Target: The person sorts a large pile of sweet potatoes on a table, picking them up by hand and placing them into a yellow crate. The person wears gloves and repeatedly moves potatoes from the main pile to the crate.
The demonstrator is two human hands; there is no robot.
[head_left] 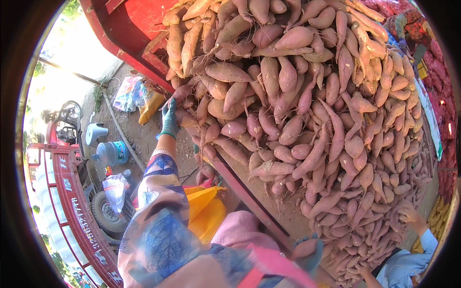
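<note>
A large heap of pinkish sweet potatoes (288, 133) lies on the bed in front of me. At the heap's left edge, my left hand (169, 118), in a teal work glove, has its fingertips against the end of a sweet potato (183, 93). Whether those fingers are closed around it is not clear. Low in the view, near my body, my right hand (316, 253) wears a similar glove and holds another sweet potato (304, 248). A blurred pink strap (279, 264) covers part of the right arm. Below the bed edge is a yellow-orange bag (205, 212).
The bed's red metal rail (252, 198) runs between me and the heap. A co-worker in a blue shirt (407, 266) reaches into the heap at lower right. Another person (407, 30) bends at upper right. Left stand a water jug (111, 153), a stool (95, 134) and a red vehicle (75, 201).
</note>
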